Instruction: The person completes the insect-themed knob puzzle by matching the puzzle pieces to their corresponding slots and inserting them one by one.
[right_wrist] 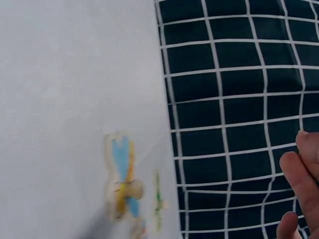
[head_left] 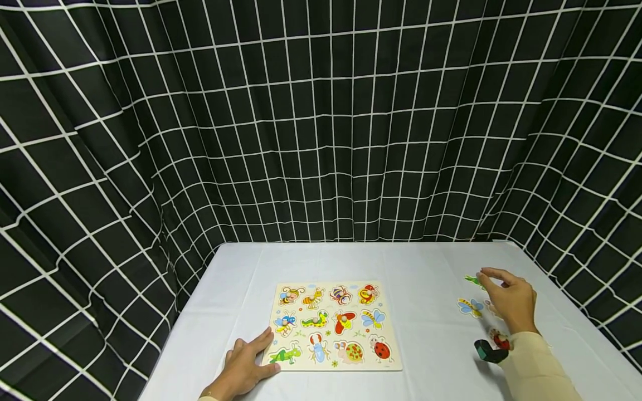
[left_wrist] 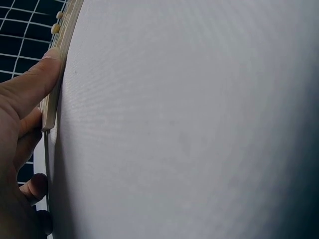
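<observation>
A wooden peg puzzle board (head_left: 328,364) with colourful insect pictures lies on the white-covered table. Some of its pictures carry small round knobs. My left hand (head_left: 242,365) rests at the board's near left corner, thumb on the front edge and index finger along the left side. In the left wrist view, the thumb (left_wrist: 37,79) lies against the board's edge. My right hand (head_left: 514,301) hovers close by a loose green insect piece (head_left: 473,280), its thumb and index finger curved with tips near each other. The right wrist view shows that green piece (right_wrist: 158,204) apart from the fingers.
A blue-winged insect piece (head_left: 470,307) lies nearer than the green one. A ladybug piece (head_left: 499,338) and another piece are partly hidden by my right hand and forearm. A dark device (head_left: 490,352) sits on the right wrist. Black grid curtains (head_left: 341,139) surround the table (head_left: 426,278).
</observation>
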Available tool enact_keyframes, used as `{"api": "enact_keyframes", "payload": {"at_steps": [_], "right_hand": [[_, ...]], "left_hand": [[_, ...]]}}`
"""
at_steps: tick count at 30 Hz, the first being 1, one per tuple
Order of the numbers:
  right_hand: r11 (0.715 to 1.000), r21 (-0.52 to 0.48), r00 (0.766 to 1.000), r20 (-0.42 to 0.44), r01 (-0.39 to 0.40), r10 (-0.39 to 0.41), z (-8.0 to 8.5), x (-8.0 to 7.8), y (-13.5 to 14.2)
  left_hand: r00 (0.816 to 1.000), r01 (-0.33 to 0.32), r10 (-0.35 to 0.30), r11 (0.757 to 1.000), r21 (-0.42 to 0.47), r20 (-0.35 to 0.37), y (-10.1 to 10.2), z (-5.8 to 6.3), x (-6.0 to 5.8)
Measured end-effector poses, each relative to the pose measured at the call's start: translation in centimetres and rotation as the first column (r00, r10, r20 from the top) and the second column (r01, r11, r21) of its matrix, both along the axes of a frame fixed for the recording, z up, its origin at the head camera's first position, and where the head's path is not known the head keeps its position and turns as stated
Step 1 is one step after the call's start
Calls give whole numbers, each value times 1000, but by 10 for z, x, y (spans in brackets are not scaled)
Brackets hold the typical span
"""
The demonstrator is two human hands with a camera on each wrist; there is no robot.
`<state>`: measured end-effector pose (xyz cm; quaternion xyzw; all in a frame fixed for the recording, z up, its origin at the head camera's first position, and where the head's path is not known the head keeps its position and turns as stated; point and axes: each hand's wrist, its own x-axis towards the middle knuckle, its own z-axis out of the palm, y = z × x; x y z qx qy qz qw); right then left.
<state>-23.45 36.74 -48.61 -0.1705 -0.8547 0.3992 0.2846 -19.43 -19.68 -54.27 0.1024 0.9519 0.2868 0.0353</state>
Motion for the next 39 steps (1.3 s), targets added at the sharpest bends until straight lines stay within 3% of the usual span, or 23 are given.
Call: {"api": "enact_keyframes", "payload": {"at_steps": [5,14,21,27,33,39], "right_hand": [[998,47,998,49,-34,31,-14,5,3],[999,6,988,150,-34,32,-35,7,5],[1000,7,981,191,-18,16,-45,5,7],[997,49,968,245,-61,47,-51,5,10],[987,135,973,224,-83,51,-58,6,11],[986,145,972,230,-85,50,-61,6,10]], "left_hand": [[1000,1,-1,1000,1,1,0,0,0],[1000,16,-16,1000,13,-1,0,0,1],[1000,16,-16,1000,12,-11,0,1,1],[1000,8,-8,1000,10,-15,0,1,1],[1000,5,-5,1000,11,-13,-1,2,1],[1000,12,-12,1000,22,-10,0,1,1]]}}
